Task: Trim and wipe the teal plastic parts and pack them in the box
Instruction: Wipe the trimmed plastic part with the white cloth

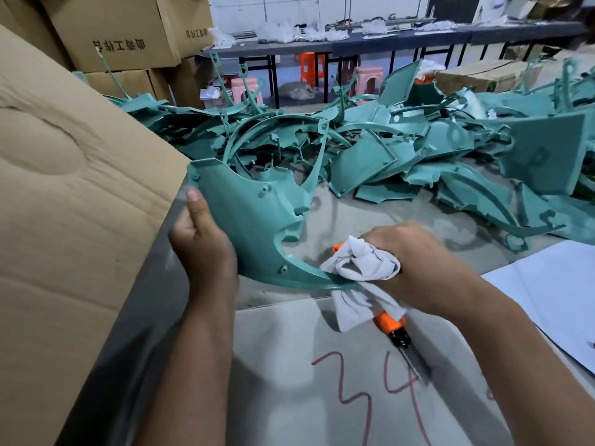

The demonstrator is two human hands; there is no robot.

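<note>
Wiping stage: red handwritten "34" is showing on the grey table [289,365].
The left hand [203,249] is gripping the teal part [254,217] above it; the right hand [415,255] is clutching a white cloth [360,268] against its lower edge, with an orange-handled knife [394,329]; printed cartons [119,30] are standing behind.

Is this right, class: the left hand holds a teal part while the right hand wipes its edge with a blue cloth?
Not quite. The head view shows the cloth is white, not blue. The left hand does hold the teal part, and the right hand wipes its edge.
</note>
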